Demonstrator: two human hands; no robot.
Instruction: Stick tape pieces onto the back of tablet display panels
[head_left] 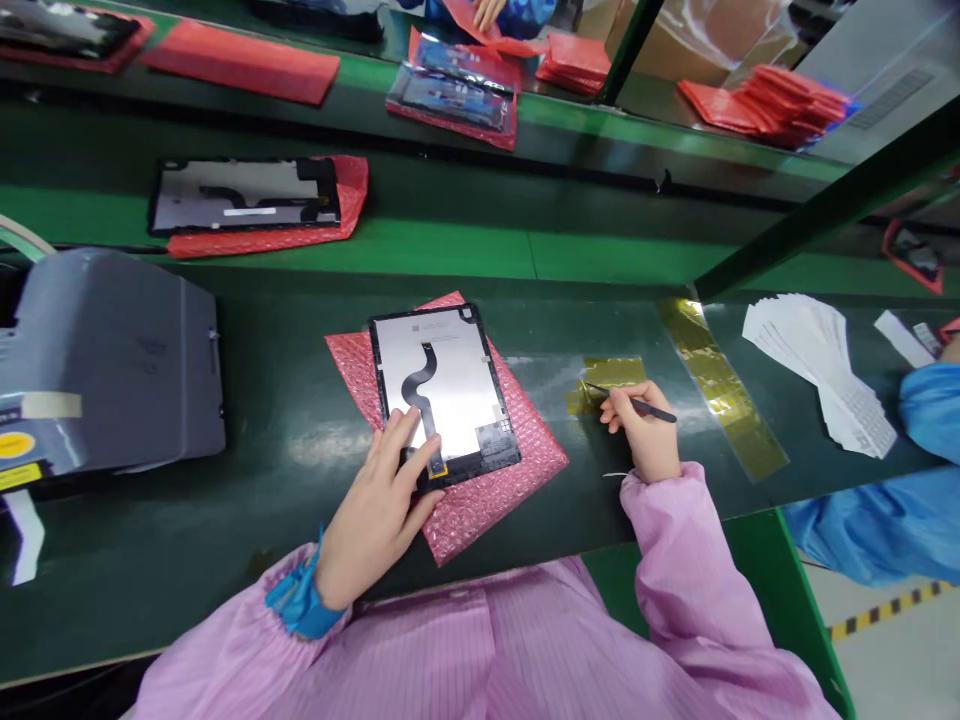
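Note:
A tablet screen panel (450,370) lies back side up on a pink bubble-wrap bag (510,480) in front of me, with a black flex cable (420,385) curving down its silver back. My left hand (379,500) rests on the panel's near edge, fingers stretched flat over the cable's lower end. My right hand (645,435) is closed on thin black tweezers (634,402), whose tip touches a sheet of yellow tape pieces (607,380) to the right of the panel.
A grey machine (112,360) stands at the left. A long yellow tape strip (720,385) and a fan of white sheets (825,360) lie at the right, beside another person's blue sleeve (892,510). More panels on red bags (255,205) sit on the far green belt.

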